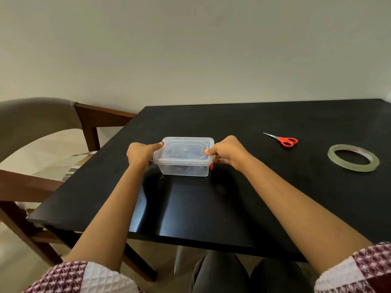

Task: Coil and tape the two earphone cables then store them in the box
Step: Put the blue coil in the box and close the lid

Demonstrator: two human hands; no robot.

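Clear box (183,167) with lid (184,150) on, stood on black table (232,121); left hand (140,153) and right hand (228,153) gripped opposite ends, thumbs on lid; orange latch (211,166) under right hand; scissors (284,140), tape roll (353,158) lay well right; chair (36,115) at left.

Red-handled scissors (283,140) lie far right on the black table (211,208); a padded wooden chair (99,116) stands at its left.
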